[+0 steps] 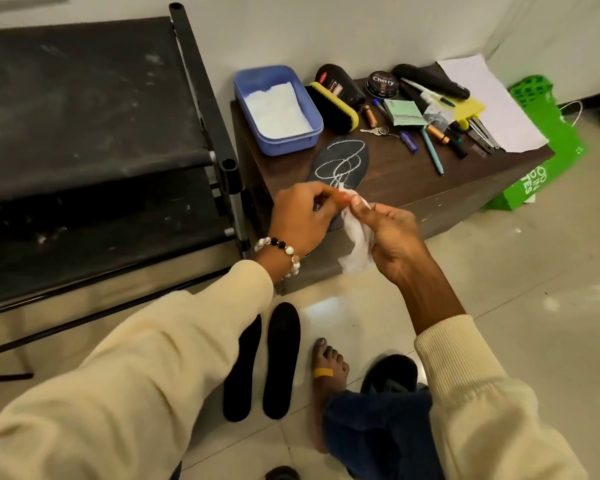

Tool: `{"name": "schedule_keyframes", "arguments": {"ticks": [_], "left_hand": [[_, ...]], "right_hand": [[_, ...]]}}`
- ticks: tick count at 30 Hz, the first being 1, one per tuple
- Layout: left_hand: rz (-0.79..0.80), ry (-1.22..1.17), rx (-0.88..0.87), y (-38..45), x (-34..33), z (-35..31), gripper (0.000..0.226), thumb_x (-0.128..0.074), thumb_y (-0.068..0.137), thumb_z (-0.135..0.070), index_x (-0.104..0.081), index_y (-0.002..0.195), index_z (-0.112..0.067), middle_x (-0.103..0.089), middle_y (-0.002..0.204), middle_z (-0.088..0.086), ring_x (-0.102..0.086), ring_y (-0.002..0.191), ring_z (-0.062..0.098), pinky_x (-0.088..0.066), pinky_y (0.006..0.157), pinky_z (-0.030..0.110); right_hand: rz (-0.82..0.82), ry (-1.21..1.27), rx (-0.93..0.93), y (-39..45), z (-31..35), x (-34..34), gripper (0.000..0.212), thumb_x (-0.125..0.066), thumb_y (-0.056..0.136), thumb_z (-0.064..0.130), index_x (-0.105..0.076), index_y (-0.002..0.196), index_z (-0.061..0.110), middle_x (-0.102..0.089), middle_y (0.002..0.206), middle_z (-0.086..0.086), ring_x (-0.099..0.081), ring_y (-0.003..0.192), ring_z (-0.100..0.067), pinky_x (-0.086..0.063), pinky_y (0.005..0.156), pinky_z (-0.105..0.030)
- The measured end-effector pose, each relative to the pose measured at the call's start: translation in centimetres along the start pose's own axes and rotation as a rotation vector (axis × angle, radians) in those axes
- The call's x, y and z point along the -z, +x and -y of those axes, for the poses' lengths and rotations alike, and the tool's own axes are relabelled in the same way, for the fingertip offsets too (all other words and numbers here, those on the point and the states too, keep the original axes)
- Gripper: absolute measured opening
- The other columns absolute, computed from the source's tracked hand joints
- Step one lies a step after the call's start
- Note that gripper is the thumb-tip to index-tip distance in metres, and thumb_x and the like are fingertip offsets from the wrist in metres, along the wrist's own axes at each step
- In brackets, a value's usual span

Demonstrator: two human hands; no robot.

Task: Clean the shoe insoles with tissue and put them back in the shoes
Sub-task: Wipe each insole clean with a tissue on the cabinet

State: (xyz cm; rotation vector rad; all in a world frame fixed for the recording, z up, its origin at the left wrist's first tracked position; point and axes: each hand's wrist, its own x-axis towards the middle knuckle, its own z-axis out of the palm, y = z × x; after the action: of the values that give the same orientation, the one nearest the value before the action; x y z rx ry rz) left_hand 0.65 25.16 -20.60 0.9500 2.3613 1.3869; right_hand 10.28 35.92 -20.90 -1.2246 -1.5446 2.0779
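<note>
A dark insole [343,161] marked with white scribbles lies on the brown cabinet top [395,174], toe end away from me. Just in front of it my right hand [392,237] grips a crumpled white tissue [355,240]. My left hand [302,216] pinches the tissue's upper end and covers the near end of the insole. Two black insoles [281,358] lie side by side on the floor between my arms. A black shoe [392,372] sits on the floor by my bare foot [329,368].
A blue tub [309,109] of white tissues stands at the cabinet's back left. Beside it lie a shoe brush [333,109], a polish tin [382,84], pens, batteries, keys and paper. A black shoe rack [84,133] fills the left. A green bag [548,133] leans at the right.
</note>
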Motion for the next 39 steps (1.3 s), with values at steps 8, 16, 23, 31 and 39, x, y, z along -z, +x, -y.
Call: {"name": "schedule_keyframes", "arguments": {"ticks": [8,16,23,31,39], "left_hand": [[0.070,-0.454,0.395,-0.2,0.5,-0.5,0.007,-0.073,0.083,-0.017,-0.072,0.080,-0.010,-0.067,0.071,0.011,-0.051,0.044,0.009,-0.037,0.040,0.016],[0.098,-0.267,0.380,0.1,0.9,0.0,0.013,-0.077,0.080,-0.024,-0.070,0.082,-0.013,-0.062,0.061,0.000,-0.050,0.042,0.009,-0.036,0.037,0.015],[0.119,0.240,0.181,-0.1,2.9,1.1,0.016,-0.078,0.076,-0.028,-0.067,0.083,-0.020,-0.065,0.077,-0.003,-0.064,0.079,0.017,-0.053,0.072,0.030],[0.243,0.609,0.278,-3.5,3.1,2.1,0.078,-0.076,0.073,-0.050,-0.042,0.130,-0.009,-0.049,0.125,0.015,-0.054,0.111,0.035,-0.046,0.087,0.040],[0.157,0.339,0.312,-3.8,1.7,4.3,0.083,-0.081,0.065,-0.052,-0.046,0.129,-0.013,-0.051,0.121,0.011,-0.056,0.106,0.029,-0.043,0.078,0.030]], "right_hand": [[0.193,0.165,-0.017,-0.7,0.8,0.6,0.027,-0.065,0.083,0.019,-0.067,0.100,-0.002,-0.069,0.086,-0.012,-0.064,0.073,-0.017,-0.056,0.069,-0.026],[0.319,0.089,-0.006,-0.9,0.7,0.6,0.029,-0.065,0.082,0.024,-0.066,0.104,0.006,-0.065,0.094,-0.011,-0.059,0.065,-0.013,-0.050,0.054,-0.024],[0.188,-0.070,0.027,-1.0,0.4,0.2,0.019,-0.065,0.087,0.014,-0.069,0.104,0.007,-0.070,0.076,0.000,-0.048,0.063,-0.011,-0.043,0.059,-0.022],[-0.021,-0.634,0.468,0.6,-1.6,-0.3,0.022,-0.071,0.084,0.016,-0.073,0.106,0.017,-0.066,0.098,-0.004,-0.063,0.092,-0.022,-0.052,0.088,-0.038],[0.330,-1.249,0.896,-0.2,-3.4,-2.1,0.020,-0.058,0.091,0.006,-0.071,0.105,0.001,-0.054,0.095,-0.016,-0.051,0.085,-0.025,-0.029,0.074,-0.014]]}}
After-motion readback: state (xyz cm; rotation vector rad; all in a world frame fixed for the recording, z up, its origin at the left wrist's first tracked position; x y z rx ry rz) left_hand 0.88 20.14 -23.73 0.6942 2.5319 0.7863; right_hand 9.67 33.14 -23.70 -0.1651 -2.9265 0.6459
